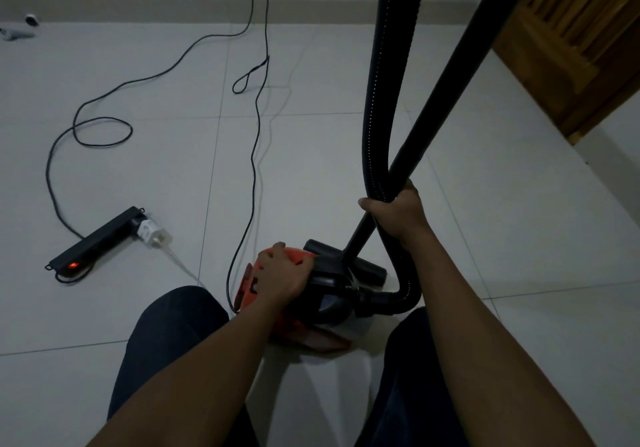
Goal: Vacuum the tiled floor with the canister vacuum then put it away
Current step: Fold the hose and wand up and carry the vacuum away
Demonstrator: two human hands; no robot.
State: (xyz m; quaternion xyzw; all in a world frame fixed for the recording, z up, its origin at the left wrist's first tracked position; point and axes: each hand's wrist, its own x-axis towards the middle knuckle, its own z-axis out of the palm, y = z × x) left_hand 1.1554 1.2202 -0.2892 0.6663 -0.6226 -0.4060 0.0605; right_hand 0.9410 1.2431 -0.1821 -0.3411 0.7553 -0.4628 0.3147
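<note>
Canister vacuum (311, 294), orange and black, sits on the tiled floor (519, 238) between the person's knees. Left hand (282, 275) lies palm-down on its orange top, fingers curled over the edge. Right hand (398, 214) is closed around the black wand (446, 79) and ribbed hose (381, 100) together, both rising out of view. Floor head (370, 268) is just behind the canister. Power cord (254, 155) snakes off to the left; power strip (93, 244), red light on, lies further left. Wooden door (581, 37) is far right, with open tile in between.
</note>
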